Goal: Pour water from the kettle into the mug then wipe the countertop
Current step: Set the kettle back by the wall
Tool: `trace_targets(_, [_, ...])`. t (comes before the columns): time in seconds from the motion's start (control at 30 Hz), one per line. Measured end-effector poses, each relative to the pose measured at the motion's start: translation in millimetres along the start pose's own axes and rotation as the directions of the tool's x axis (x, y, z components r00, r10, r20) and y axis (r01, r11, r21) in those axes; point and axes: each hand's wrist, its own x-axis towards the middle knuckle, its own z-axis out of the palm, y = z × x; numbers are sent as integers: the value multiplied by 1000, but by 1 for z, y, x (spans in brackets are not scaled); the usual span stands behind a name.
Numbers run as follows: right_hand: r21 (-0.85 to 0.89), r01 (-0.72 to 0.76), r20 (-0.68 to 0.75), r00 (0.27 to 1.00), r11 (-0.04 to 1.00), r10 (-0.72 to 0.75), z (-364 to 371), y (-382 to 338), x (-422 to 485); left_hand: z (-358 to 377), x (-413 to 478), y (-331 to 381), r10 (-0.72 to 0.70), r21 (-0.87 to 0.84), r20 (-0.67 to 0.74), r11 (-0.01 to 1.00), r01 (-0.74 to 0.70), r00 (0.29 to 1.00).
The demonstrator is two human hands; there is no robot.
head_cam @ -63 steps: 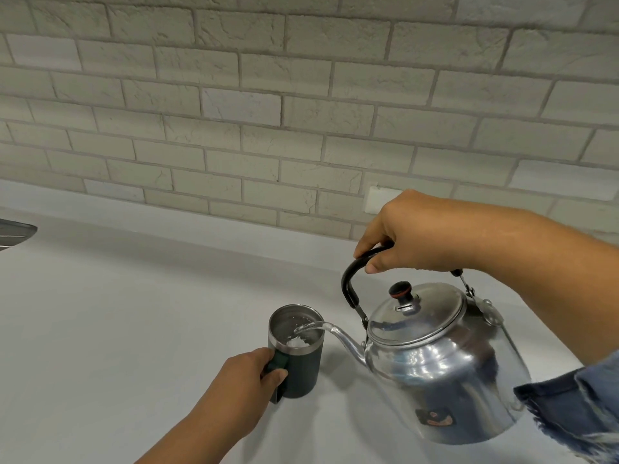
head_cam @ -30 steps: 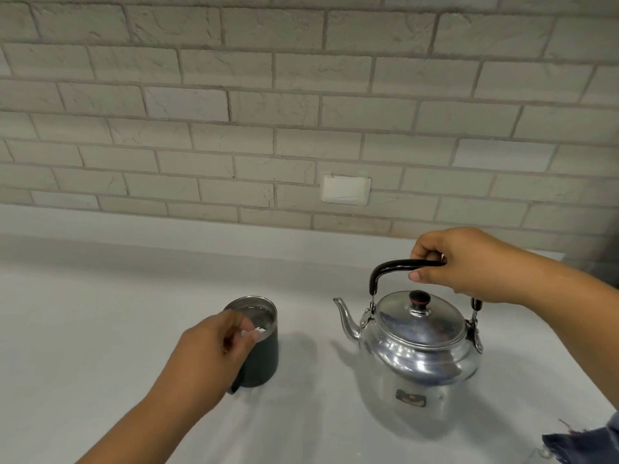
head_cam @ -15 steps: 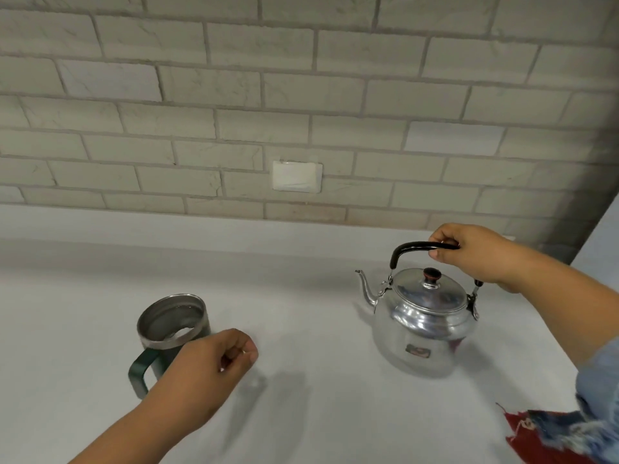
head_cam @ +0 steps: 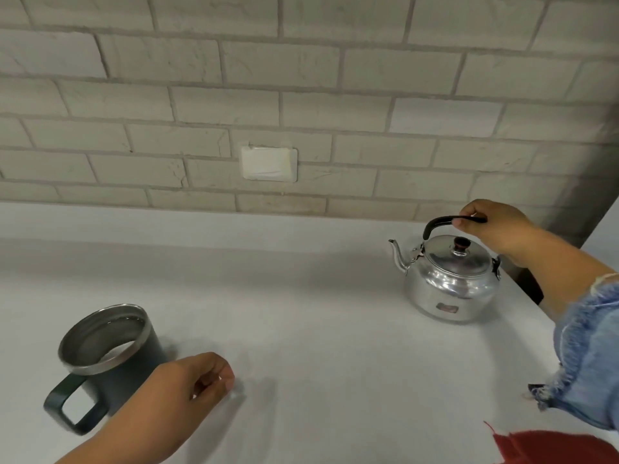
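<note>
A shiny metal kettle (head_cam: 449, 283) stands upright at the back right of the white countertop (head_cam: 318, 329), spout pointing left. My right hand (head_cam: 495, 229) is shut on its black handle above the lid. A dark green mug (head_cam: 110, 360) with a steel rim stands at the front left with water in it, its handle facing me. My left hand (head_cam: 187, 393) hovers just right of the mug, fingers curled and holding nothing, apart from the mug.
A red cloth (head_cam: 549, 447) lies at the bottom right corner of the counter. A brick wall with a white cover plate (head_cam: 269, 163) runs along the back. The counter's right edge (head_cam: 536, 306) passes just beyond the kettle.
The kettle went from tilted over the mug to standing at the back right. My left hand let go of the mug and drew to its right. The view shifted right.
</note>
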Motion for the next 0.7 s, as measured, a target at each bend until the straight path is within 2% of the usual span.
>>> trace_targets(0.37, [-38,128,21,992,991,-127,6,46,23,13,17,1,-4,43,23,999,3,1000])
trace_targets(0.57, [123,95,48,994,988,-102,14,59,10,17,23,3,19,61,-9,998,-19,1000])
trace_targets(0.7, [184,72,53,995,980,-83,23,70,-8,25,25,1,41,243,24,969,-45,999])
